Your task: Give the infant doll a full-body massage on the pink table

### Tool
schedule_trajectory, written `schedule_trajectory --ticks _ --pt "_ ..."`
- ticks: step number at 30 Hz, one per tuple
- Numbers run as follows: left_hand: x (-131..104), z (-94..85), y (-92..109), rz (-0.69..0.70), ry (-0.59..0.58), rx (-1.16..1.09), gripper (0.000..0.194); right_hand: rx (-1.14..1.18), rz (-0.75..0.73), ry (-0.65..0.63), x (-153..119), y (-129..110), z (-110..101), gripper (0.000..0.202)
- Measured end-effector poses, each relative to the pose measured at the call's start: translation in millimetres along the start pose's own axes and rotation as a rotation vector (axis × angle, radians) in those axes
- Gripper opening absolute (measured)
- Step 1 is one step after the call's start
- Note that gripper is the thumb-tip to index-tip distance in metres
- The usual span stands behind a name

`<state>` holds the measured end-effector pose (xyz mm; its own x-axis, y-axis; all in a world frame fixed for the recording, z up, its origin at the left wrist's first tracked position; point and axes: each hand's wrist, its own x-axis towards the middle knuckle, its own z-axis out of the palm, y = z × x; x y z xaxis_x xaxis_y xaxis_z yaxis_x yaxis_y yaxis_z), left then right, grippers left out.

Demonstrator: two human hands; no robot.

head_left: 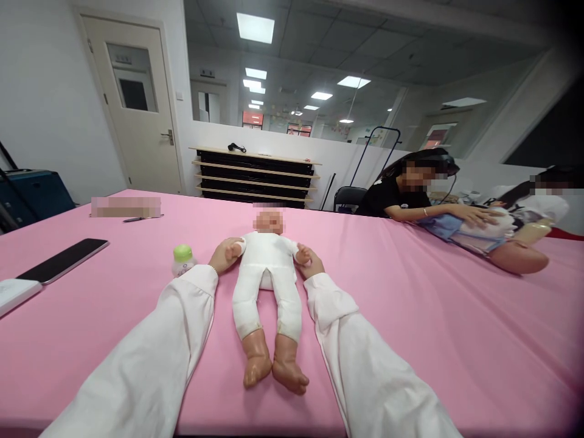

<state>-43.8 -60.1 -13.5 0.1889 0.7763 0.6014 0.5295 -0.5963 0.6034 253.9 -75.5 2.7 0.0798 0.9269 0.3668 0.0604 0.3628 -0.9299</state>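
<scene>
A baby doll point(267, 258) with a white cloth body and brown vinyl feet lies on its back on the pink-covered table point(383, 292). Its head points away from me and its feet towards me. My left hand point(223, 257) is closed at the doll's arm on the left side, with the small vinyl hand lying over it. On the other side, my right hand point(312, 264) closes at the doll's other arm. My fingertips are partly hidden under the doll's arms. A small bottle point(183, 260) with a green cap stands just left of my left wrist.
To the left lie a phone point(66, 258), a white object point(18, 293) and a pen point(142, 218). At the right, a person point(410, 188) rests a hand on another doll point(520, 255); a second person sits beyond. A slatted shelf point(255, 176) stands behind the table.
</scene>
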Motion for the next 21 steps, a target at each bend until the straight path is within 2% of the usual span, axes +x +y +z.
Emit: schedule_trajectory --ticks 3,6,12,21 --pt "-6 -10.4 0 0.134 -0.153 0.156 0.043 0.094 0.121 -0.075 -6 -4 2 0.023" --pt "-9 -13.3 -1 0.158 -0.19 0.241 0.049 0.175 0.228 -0.103 -8 -4 5 0.02" --pt "-11 -9.8 -3 0.199 -0.154 0.246 0.047 0.264 0.345 -0.122 -11 -11 10 0.023" --pt "-13 -11.0 -1 0.184 -0.149 0.248 0.049 0.296 0.383 -0.146 -13 -18 15 0.021"
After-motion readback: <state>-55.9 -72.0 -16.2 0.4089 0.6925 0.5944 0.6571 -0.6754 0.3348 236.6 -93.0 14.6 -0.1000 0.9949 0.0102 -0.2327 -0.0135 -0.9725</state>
